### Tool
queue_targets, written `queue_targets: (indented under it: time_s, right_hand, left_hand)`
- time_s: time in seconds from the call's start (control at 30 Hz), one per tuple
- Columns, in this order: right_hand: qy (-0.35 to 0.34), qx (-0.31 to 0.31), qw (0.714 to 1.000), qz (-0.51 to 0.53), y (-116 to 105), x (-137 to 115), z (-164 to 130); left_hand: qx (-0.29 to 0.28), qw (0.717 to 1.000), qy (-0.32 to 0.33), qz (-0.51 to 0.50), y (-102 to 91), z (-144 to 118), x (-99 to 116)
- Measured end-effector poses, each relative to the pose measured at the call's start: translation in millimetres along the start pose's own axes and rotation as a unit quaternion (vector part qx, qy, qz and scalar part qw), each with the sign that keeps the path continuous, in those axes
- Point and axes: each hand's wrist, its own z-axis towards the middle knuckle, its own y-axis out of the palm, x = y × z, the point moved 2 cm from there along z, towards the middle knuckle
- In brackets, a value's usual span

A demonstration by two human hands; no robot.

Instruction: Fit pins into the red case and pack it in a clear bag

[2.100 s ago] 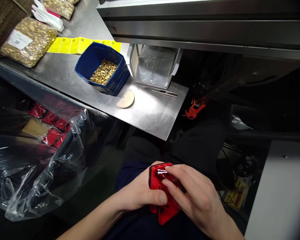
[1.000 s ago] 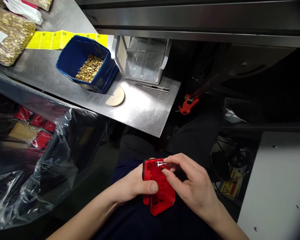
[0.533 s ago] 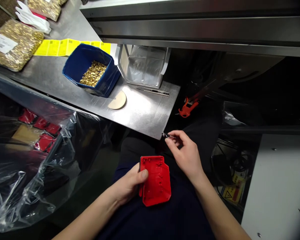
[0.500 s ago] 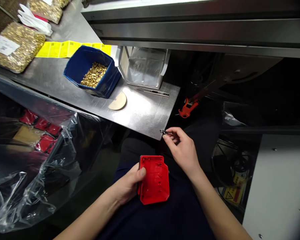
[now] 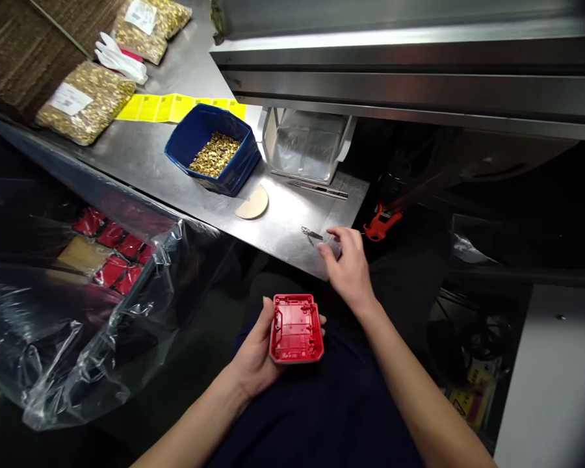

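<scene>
While left grip (image 5: 260,361) holds red shell (image 5: 297,329) (glossy, ribbed inside), right grip (image 5: 350,272) gapes.

The metal desk (image 5: 285,218) ran from far left to near right. Two bags (image 5: 85,107) (image 5: 151,32) of golden pieces lay at its far left, a white glove (image 5: 119,62) between them. A strip of yellow labels (image 5: 158,108) stretched on the far side of a blue bin (image 5: 234,174). A pale bin (image 5: 270,140) stood to its right, a slim pen-like tool (image 5: 322,190) just nearer. A half-round piece (image 5: 253,203) lay near the blue bin; towards the near right corner was a small metal tool (image 5: 312,233), possibly pliers.
</scene>
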Motion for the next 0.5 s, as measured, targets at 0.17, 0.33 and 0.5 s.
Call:
queue_targets:
  time_s: [0.17,0.33,0.5]
  right_hand:
    - [-0.112,-0.245,0.962,0.051,-43.2,-47.0,-59.7]
    - [-0.208,-0.281,0.936,-0.035,-45.0,-61.3,-95.1]
    - [-0.266,-0.209,0.937,-0.084,-51.8,-75.5,-95.4]
  left_hand:
    - [0.105,0.994,0.008,-0.009,0.0,10.5,3.7]
    - [0.043,0.999,-0.009,0.017,4.9,16.4,3.7]
    - [-0.089,0.996,-0.027,0.000,11.0,12.4,5.0]
